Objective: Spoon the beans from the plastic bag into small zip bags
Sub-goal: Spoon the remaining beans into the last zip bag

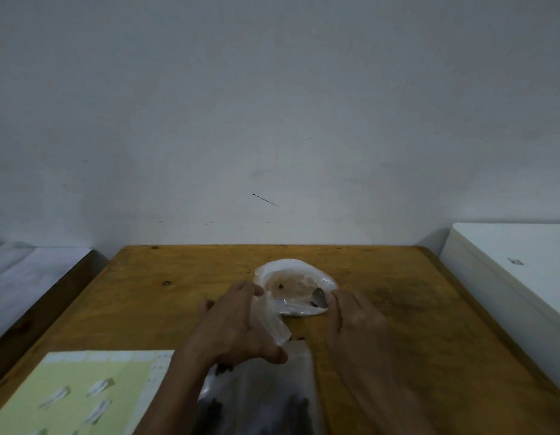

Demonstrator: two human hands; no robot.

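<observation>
the left hand [238, 324] pinches a small zip bag [272, 328], while the right hand [354, 318] hides the spoon [319, 298] handle, grip unclear, at 12 o'clock.

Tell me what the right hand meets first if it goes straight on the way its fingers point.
Probably the spoon in the plastic bag: the right hand points at it.

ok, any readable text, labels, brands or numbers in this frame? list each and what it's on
None can be read.
Yellow-green sheet at the table's near left: small dark marks along its right edge, too small and blurred to read.
White box on the right: a small grey mark on its top, not legible.
Plastic bag, the zip bags and the wooden table: no print visible.
</observation>
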